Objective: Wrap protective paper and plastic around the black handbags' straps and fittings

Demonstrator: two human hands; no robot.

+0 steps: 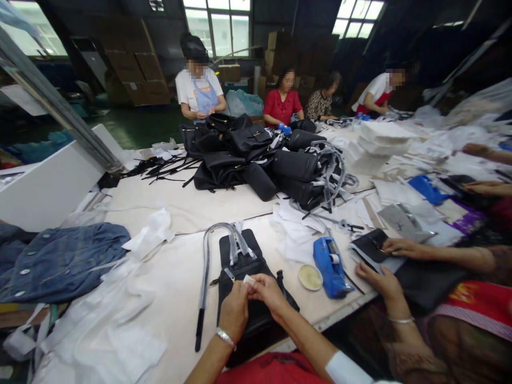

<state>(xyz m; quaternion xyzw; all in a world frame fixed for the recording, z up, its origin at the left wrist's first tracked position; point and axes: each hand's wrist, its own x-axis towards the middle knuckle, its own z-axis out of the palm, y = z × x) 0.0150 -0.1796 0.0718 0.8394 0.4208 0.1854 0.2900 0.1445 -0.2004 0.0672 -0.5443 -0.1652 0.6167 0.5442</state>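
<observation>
A small white piece [249, 280] is pinched between the fingertips of the left hand [234, 308] and the right hand [269, 293], both closed on it, and it is held over the middle of a black bag [261, 265]. The bag is laid on the counter [182, 298] directly under and beyond both hands; its long axis is run from near to far, the far end leaning slightly left. A strap in clear wrapping [206, 266] is looped along the bag's left side, nearer the left hand, with its dark end pointed to the near edge.

To the right, nearer the right hand, a blue tape dispenser [331, 269] is set, with a pale roll [334, 259] carried in it. Between it and the bag a round pale disc [310, 277] is placed; it may be a shallow dish, though this cannot be told for certain. Farther off, black bags [236, 146] are heaped, their contents hidden. At far left, cardboard boxes [140, 66] are stacked, and what is inside them is not shown.
</observation>
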